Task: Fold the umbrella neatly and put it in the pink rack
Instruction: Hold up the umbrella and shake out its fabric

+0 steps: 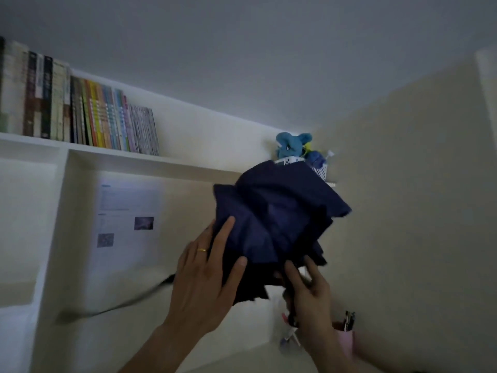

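Observation:
A dark navy umbrella [274, 216], collapsed with its cloth loose and bunched, is held up in front of the white shelving. My left hand [204, 270] grips the left side of the cloth, thumb in front and fingers wrapped behind a fold. My right hand [309, 289] grips the lower part of the umbrella, where the handle is mostly hidden by fabric and fingers. A pink container [345, 343] with pens stands low on the right, partly behind my right wrist.
A white shelf [134, 157] carries a row of books [80, 117]. A blue plush toy [291, 145] sits in a white perforated basket [320, 170] just behind the umbrella's top. A printed sheet [126, 216] hangs on the back panel. A beige wall is on the right.

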The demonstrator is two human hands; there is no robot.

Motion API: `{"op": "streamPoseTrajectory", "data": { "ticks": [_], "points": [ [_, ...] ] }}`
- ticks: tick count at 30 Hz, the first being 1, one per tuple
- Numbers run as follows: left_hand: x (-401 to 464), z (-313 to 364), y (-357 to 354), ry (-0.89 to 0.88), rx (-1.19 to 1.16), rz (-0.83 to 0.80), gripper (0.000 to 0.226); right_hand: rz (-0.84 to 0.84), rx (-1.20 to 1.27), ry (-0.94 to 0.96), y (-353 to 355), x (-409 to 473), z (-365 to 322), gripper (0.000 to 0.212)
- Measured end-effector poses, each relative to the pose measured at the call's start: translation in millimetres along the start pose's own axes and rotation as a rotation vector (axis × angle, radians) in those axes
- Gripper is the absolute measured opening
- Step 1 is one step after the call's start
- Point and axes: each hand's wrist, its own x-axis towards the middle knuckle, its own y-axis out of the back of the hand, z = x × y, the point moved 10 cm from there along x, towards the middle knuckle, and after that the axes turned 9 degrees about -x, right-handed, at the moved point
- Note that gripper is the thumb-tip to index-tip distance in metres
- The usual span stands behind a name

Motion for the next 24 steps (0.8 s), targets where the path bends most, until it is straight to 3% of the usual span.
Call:
{"op": "streamPoseTrajectory", "data": {
  "ticks": [2,6,8,13,17,20,22,24],
  "points": [
    [1.5,0.9,2.0,-0.007,-0.027,-0.003,0.071,-0.058,0.137,-0.05,-9.4,0.4,3.5,0.001],
    [1.1,-3.1,9.2,0.003,-0.057,-0.008,0.08,-0.04,0.316,-0.132,-12.6,8.2,15.4,0.005],
    [0.8,-9.5,9.2,0.018,-0.022,-0.021,0.079,-0.049,0.293,-0.101,-8.4,4.8,4.3,0.01],
    [-4.4,-28.9,7.0,0.116,-0.106,-0.04,0.07,-0.301,0.511,-0.277,-27.4,-7.9,12.9,0.018],
    [-6.9,-40.8,18.5,0.225,-0.458,0.052,0.06,-0.457,0.707,-0.394,-30.9,-17.1,21.5,0.03],
    [-4.4,-44.3,17.3,0.315,-0.736,0.066,0.066,-0.562,0.815,-0.409,-31.3,-23.7,19.3,0.033],
    [-3.1,-51.0,12.9,0.41,-0.807,0.06,0.066,-0.689,0.922,-0.476,-36.3,-27.7,25.3,0.039],
    [-3.0,-61.5,6.7,0.516,-0.844,0.034,0.049,-0.791,1.018,-0.536,-42.1,-34.3,25.5,0.043]
  ]
}}
